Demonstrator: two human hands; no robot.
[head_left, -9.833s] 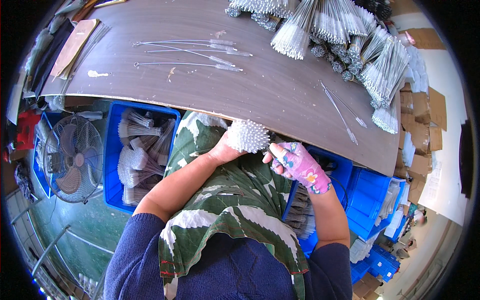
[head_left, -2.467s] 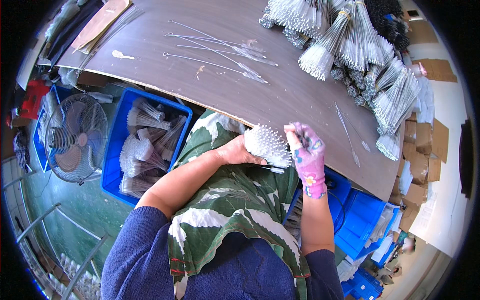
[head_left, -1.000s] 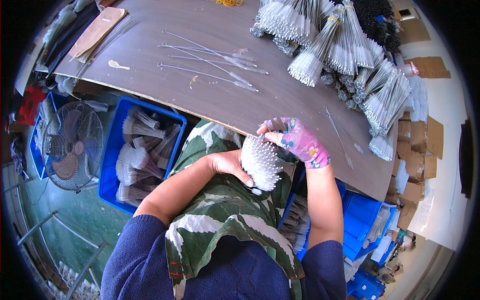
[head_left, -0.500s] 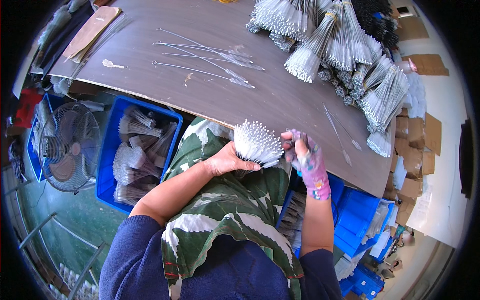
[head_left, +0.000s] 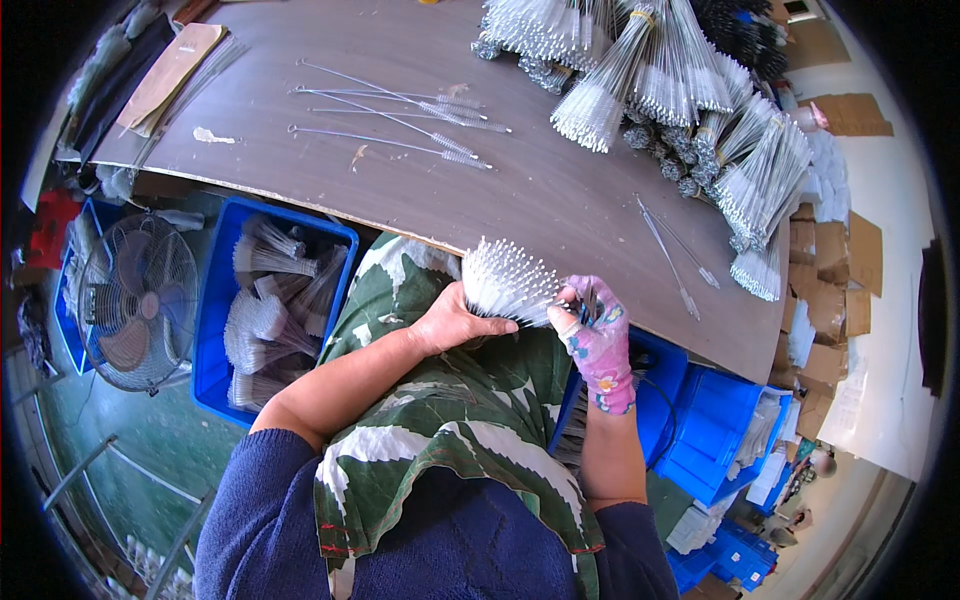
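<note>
A thick bundle of thin wire brushes (head_left: pixel 510 283) with white bristles and pale tips fans out over my lap at the table edge. My bare left hand (head_left: pixel 458 322) is closed around its lower part, thumb toward me. Close against the bundle's right side is my right hand (head_left: pixel 597 335), in a pink flowered glove with bare fingertips. Its fingers are curled together around something dark and narrow that I cannot make out. On the table, several loose ring-ended wire brushes (head_left: pixel 440 125) lie ahead of me, and two more brushes (head_left: pixel 668 250) lie to the right.
Many tied brush bundles (head_left: pixel 690 90) are heaped at the table's far right. A blue bin (head_left: pixel 207 340) of bundles stands left of my lap, beside a floor fan (head_left: pixel 150 305). More blue bins (head_left: pixel 700 430) stand at lower right. Brown paper (head_left: pixel 175 75) lies at the far left.
My right hand has turned and come in lower and left, closer to the bundle, its fingers curling in. My left hand keeps its hold. The whole view has shifted slightly.
</note>
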